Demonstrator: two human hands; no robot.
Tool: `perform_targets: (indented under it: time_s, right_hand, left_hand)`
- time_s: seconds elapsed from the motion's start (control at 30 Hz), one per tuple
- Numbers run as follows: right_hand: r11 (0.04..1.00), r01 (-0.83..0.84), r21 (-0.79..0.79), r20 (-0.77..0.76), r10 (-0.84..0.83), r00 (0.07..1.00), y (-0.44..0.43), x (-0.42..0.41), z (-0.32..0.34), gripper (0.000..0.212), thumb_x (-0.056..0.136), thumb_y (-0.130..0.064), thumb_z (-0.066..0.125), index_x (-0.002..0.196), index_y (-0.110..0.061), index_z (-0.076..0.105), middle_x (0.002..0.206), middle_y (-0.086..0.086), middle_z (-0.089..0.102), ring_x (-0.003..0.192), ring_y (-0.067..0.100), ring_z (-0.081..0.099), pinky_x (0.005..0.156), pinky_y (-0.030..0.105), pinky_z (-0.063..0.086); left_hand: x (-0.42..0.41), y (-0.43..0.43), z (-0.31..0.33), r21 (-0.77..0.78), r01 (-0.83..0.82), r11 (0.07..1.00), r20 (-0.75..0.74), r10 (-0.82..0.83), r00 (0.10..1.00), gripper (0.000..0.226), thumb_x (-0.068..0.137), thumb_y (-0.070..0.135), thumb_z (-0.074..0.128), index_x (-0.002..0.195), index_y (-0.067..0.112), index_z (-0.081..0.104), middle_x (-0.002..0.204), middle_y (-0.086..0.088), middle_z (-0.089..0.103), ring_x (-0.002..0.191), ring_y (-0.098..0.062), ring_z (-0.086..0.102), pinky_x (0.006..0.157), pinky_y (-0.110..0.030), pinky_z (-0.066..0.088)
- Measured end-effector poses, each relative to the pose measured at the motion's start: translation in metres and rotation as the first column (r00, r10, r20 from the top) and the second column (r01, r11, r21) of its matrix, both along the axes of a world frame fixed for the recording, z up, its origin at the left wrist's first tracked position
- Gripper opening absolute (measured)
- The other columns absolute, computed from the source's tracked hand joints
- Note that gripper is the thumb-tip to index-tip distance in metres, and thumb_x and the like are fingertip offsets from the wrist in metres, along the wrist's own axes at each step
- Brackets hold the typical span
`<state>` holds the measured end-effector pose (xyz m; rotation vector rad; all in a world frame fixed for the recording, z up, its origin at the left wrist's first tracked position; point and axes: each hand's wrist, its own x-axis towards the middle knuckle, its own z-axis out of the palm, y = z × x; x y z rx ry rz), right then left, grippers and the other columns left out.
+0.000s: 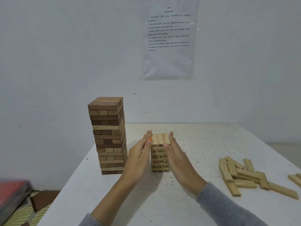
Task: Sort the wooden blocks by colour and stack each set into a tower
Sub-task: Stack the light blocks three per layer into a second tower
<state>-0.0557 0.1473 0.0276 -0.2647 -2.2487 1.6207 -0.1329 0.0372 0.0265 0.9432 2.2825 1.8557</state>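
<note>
The step in hand looks like squaring up the pale tower (161, 152), which stands near the middle of the tabletop (211, 139). The left hand (138, 158) and the right hand (176, 156) are both flat and open, fingers straight, palms facing each other and pressed to the tower's 2 opposite sides near its top layer. Neither hand grips a block. The top layer shows 3 pale blocks side by side, and the ends below carry printed numbers such as 22, 32, 14 and 16.

The brown tower (108, 136) stands near the left edge of the tabletop, well apart from the pale one and much taller; it appears finished, though it mixes darker and lighter browns.

A heap of loose pale blocks (244, 176) lies near the right edge, with 1 or 2 more (295, 178) at the very edge of view. So the pale set is only part built. The next move probably calls for freeing 1 hand, fetching blocks from that heap and laying them crosswise on top, gently enough not to nudge the layers.

No containers are in view.
</note>
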Motion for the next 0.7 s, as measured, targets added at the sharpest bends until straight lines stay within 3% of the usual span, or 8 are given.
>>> perform_targets:
  time_s: [0.13, 0.33, 0.57, 0.63, 0.7]
  right_hand:
    - [1.000, -0.005, 0.001, 0.003, 0.005, 1.000, 0.000, 0.000, 0.000, 0.059, 0.102, -0.044, 0.026, 0.153, -0.033, -0.003, 0.161, -0.013, 0.006, 0.148, 0.006, 0.004, 0.121, 0.042, 0.018]
    - [1.000, -0.001, 0.004, 0.004, 0.001, 1.000, 0.000, -0.002, -0.003, 0.062, 0.100, -0.050, 0.025, 0.153, -0.035, -0.003, 0.161, -0.012, 0.011, 0.148, 0.008, 0.009, 0.120, 0.044, 0.020]
    - [1.000, 0.008, -0.011, 0.006, -0.008, 1.000, 0.001, -0.002, -0.004, 0.063, 0.098, -0.054, 0.025, 0.152, -0.038, -0.003, 0.161, -0.012, 0.011, 0.148, 0.009, 0.012, 0.120, 0.044, 0.020]
    - [0.999, 0.008, -0.052, -0.008, -0.009, 1.000, 0.000, 0.001, -0.001, 0.062, 0.097, -0.054, 0.024, 0.153, -0.038, 0.001, 0.161, -0.013, 0.012, 0.147, 0.006, 0.013, 0.121, 0.040, 0.018]
    - [0.995, 0.007, -0.098, -0.006, -0.008, 1.000, -0.001, 0.003, 0.003, 0.060, 0.097, -0.054, 0.021, 0.153, -0.037, 0.006, 0.159, -0.015, 0.014, 0.140, -0.002, 0.016, 0.116, 0.024, 0.018]
  left_hand:
    - [0.000, 0.000, 0.001, 0.014, 0.004, 1.000, 0.005, -0.004, 1.000, 0.040, 0.103, 0.029, 0.036, 0.142, 0.025, 0.041, 0.147, 0.016, 0.040, 0.134, 0.006, 0.032, 0.102, -0.006, 0.025]
    - [0.003, 0.000, 0.003, 0.002, -0.001, 1.000, 0.015, 0.001, 1.000, 0.040, 0.103, 0.029, 0.035, 0.143, 0.025, 0.040, 0.145, 0.017, 0.041, 0.130, 0.009, 0.033, 0.095, 0.002, 0.027]
    - [0.010, -0.002, 0.008, 0.023, -0.012, 1.000, 0.057, 0.011, 0.998, 0.046, 0.102, 0.038, 0.031, 0.146, 0.027, 0.032, 0.149, 0.020, 0.032, 0.134, 0.009, 0.027, 0.104, -0.007, 0.022]
    - [0.018, -0.002, 0.014, 0.041, -0.029, 0.999, 0.104, 0.025, 0.994, 0.049, 0.100, 0.044, 0.027, 0.147, 0.030, 0.029, 0.142, 0.029, 0.028, 0.137, 0.003, 0.027, 0.105, -0.011, 0.019]
    - [0.028, -0.001, 0.022, 0.061, -0.036, 0.997, 0.157, 0.026, 0.987, 0.047, 0.099, 0.049, 0.023, 0.145, 0.038, 0.028, 0.128, 0.040, 0.027, 0.137, 0.001, 0.028, 0.105, -0.017, 0.016]
